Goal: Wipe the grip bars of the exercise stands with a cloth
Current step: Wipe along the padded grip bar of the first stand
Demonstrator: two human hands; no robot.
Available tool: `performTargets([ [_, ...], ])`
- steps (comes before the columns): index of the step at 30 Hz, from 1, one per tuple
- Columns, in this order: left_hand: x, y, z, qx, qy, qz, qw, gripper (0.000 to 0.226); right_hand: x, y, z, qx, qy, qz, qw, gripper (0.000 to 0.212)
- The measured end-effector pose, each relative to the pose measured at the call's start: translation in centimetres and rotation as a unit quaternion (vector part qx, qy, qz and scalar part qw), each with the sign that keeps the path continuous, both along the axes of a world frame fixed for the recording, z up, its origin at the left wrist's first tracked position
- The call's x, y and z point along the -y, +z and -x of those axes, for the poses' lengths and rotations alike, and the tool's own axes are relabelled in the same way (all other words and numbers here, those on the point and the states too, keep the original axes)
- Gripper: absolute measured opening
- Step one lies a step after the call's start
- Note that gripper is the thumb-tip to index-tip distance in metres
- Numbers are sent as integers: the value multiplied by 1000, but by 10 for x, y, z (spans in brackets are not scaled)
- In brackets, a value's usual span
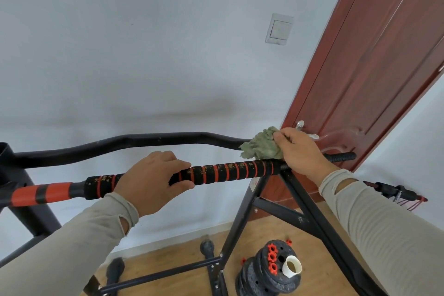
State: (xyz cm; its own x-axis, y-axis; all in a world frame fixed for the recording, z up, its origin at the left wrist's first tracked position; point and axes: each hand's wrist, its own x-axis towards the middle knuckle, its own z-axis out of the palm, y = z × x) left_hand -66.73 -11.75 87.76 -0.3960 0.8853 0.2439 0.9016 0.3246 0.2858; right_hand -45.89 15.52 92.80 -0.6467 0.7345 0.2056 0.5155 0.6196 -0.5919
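Observation:
A black foam grip bar (228,172) with red rings and specks of dirt runs across the middle of the view, resting on a black stand frame (298,214). My left hand (153,180) is wrapped around this bar near its middle. My right hand (300,151) presses a crumpled green cloth (260,144) onto the bar's right end, where the foam stops and bare threaded rod begins. A second, curved black bar (144,140) lies just behind, passing under the cloth.
A red-brown door (374,79) with a metal handle stands close behind my right hand. A light switch (280,29) is on the white wall. On the wooden floor below lie stacked weight plates (269,271) with a white cup on top.

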Motion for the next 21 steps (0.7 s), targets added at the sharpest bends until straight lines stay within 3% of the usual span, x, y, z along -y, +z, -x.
performTargets([
  [3,0,0,0,3,0,0,1000,52,-6,5,1,-65,-22,-33,997,33],
  [5,-1,-1,1,4,2,-2,1000,52,2,10,-5,-64,19,-113,991,28],
  [7,-1,-1,1,2,3,3,1000,53,13,5,-14,34,123,-231,965,25],
  [9,-1,-1,1,2,2,7,1000,54,20,-14,-22,152,218,-286,920,27],
  [12,-2,-1,1,-2,-1,10,1000,53,18,-27,-27,174,224,-268,921,34],
  [18,-1,0,-1,-12,-2,8,1000,52,34,-16,0,58,126,-155,978,33],
  [21,3,6,0,-6,-23,20,1000,53,43,-30,6,150,154,-202,955,47],
])
